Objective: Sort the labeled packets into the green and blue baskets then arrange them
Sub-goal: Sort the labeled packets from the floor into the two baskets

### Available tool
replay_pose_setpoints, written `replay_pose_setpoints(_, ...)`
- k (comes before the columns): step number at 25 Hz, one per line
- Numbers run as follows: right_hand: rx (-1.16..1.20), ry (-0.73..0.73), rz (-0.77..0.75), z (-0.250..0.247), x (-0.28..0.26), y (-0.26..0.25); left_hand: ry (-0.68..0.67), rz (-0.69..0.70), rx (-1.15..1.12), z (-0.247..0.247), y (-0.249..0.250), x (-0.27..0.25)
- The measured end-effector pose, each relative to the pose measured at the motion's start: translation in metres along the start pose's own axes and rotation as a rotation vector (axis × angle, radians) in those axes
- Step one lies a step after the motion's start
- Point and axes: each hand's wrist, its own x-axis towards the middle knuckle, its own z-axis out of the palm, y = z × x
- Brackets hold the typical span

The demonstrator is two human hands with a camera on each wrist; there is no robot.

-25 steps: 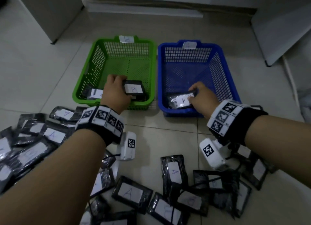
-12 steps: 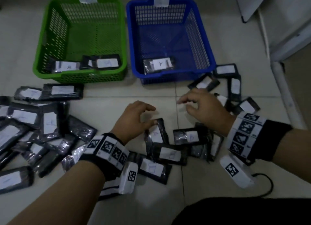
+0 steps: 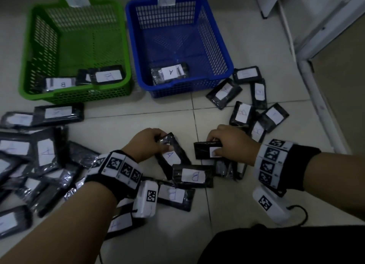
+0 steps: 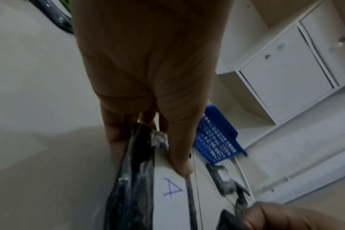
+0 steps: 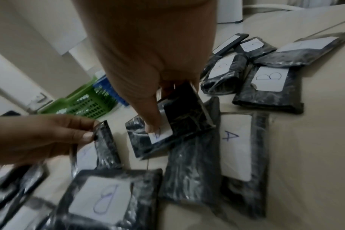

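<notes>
The green basket (image 3: 25,66) at the upper left holds two black packets labelled B (image 3: 107,76). The blue basket (image 3: 225,52) beside it holds one packet labelled A (image 3: 169,72). My left hand (image 3: 156,143) pinches the far end of a black packet labelled A (image 3: 170,157) on the floor; the left wrist view shows the thumb (image 4: 179,165) on its white label. My right hand (image 3: 219,147) pinches another black packet (image 3: 205,150), thumb (image 5: 154,124) on the label, whose letter is covered.
Several loose labelled packets lie on the tiled floor: a heap at the left (image 3: 45,151), a B packet (image 3: 193,176) between my wrists, a group at the right (image 3: 243,113). White cabinets (image 3: 316,17) stand at the far right.
Both hands left the baskets and came back to the floor pile. Half a second ago they hovered with nothing held; now each pinches a packet.
</notes>
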Motion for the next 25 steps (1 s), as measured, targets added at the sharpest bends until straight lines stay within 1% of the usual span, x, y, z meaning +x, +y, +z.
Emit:
replay_pose_setpoints(2,0.177,0.015,0.014,-0.013,0.009,0.000,0.011,-0.008,-0.110,-0.016,-0.001,0.001)
replay_pose_setpoints(4,0.305,0.072,0.013,-0.028,0.018,-0.001,0.057,-0.005,-0.219,-0.031,0.000,0.003)
replay_pose_setpoints(7,0.487,0.180,-0.021,-0.047,0.032,-0.009,0.145,-0.018,-0.511,-0.051,0.008,0.002)
replay_pose_setpoints(10,0.631,0.345,-0.070,-0.070,0.046,-0.023,0.278,0.059,-0.710,-0.069,0.019,0.002)
replay_pose_setpoints(12,0.699,0.457,-0.081,-0.084,0.053,-0.030,0.431,0.138,-0.776,-0.078,0.026,0.006)
replay_pose_setpoints(14,0.738,0.528,-0.064,-0.096,0.061,-0.034,0.588,0.183,-0.741,-0.086,0.031,0.019)
replay_pose_setpoints(16,0.730,0.567,-0.033,-0.106,0.070,-0.034,0.693,0.185,-0.707,-0.093,0.039,0.035)
replay_pose_setpoints(19,0.775,0.601,-0.020,-0.114,0.081,-0.030,0.728,0.200,-0.636,-0.095,0.054,0.061)
replay_pose_setpoints(22,0.861,0.571,-0.001,-0.117,0.083,-0.029,0.756,0.214,-0.490,-0.086,0.068,0.080)
replay_pose_setpoints(23,0.858,0.562,0.000,-0.116,0.085,-0.028,0.757,0.206,-0.427,-0.083,0.070,0.085)
replay_pose_setpoints(25,0.857,0.536,-0.007,-0.116,0.087,-0.028,0.750,0.207,-0.210,-0.077,0.066,0.095)
